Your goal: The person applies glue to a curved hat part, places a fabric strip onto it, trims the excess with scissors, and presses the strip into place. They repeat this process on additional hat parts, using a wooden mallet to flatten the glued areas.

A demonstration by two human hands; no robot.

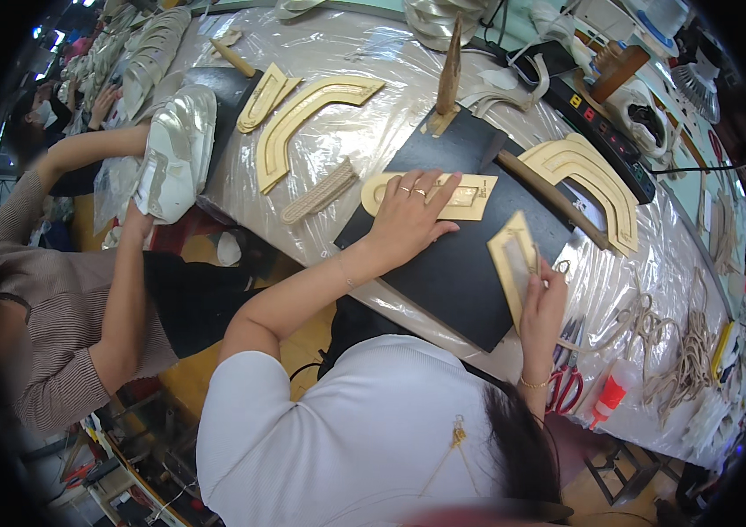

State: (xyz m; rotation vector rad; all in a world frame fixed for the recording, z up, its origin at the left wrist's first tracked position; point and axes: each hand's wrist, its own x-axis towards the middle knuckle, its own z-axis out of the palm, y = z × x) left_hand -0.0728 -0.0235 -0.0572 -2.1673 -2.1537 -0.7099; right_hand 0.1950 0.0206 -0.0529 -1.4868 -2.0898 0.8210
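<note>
My left hand (410, 212) lies with its fingers spread flat on a tan template (469, 198), rounded at its left end, with a strip-shaped recess. The template rests on a black board (456, 290). In my right hand (547, 299) a second tan template (510, 259) with slanted ends and a pale middle is gripped by its right edge, tilted up over the board's right part. My fingers partly hide its lower right side. A hammer (557, 198) lies across the board's far right, its wooden handle reaching past the edge.
Curved tan templates (278, 145) lie far left, more (610, 184) at right. A braided strip (318, 191) rests left of the board. Red-handled scissors (566, 388), a red-and-clear bottle (610, 395) and cords (689, 351) are near right. At left, another person holds white stacked pieces (178, 154).
</note>
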